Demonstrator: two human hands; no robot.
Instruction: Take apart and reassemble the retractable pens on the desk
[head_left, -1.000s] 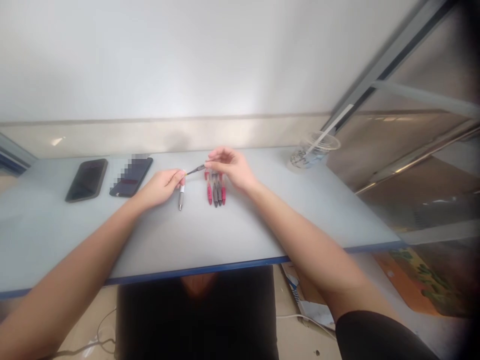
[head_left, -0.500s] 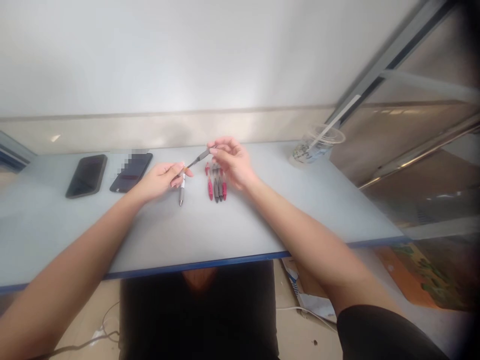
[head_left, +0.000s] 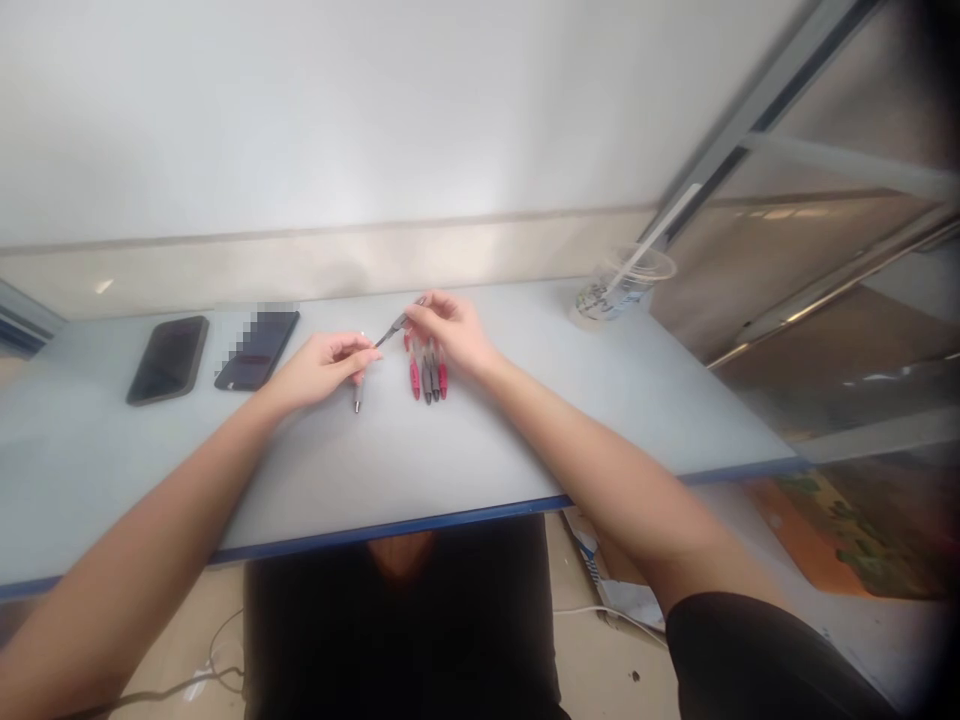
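A slim dark grey pen (head_left: 393, 330) slants between my two hands above the table. My left hand (head_left: 322, 368) pinches its lower end, and the fingers hide that tip. At the upper end, my right hand (head_left: 454, 330) is closed on it with thumb and fingers. Beneath my left fingers lies a grey-and-silver pen (head_left: 358, 396), mostly covered by the hand. Just below my right hand several pens lie side by side: a red pen (head_left: 415, 380) on the left, grey pens (head_left: 430, 384) in the middle and another red pen (head_left: 443, 380) on the right. My right hand partly covers their far ends.
Two dark phones, a thicker one (head_left: 168, 360) and a thinner one (head_left: 259, 352), lie at the left. A clear plastic cup (head_left: 611, 295) with a white straw stands at the back right. The table's blue edge (head_left: 390, 528) runs before my lap; a wall rises behind.
My hands have come slightly closer together, with less of the pen showing between them. My left hand now covers more of the pen lying below it. The view has shifted a little.
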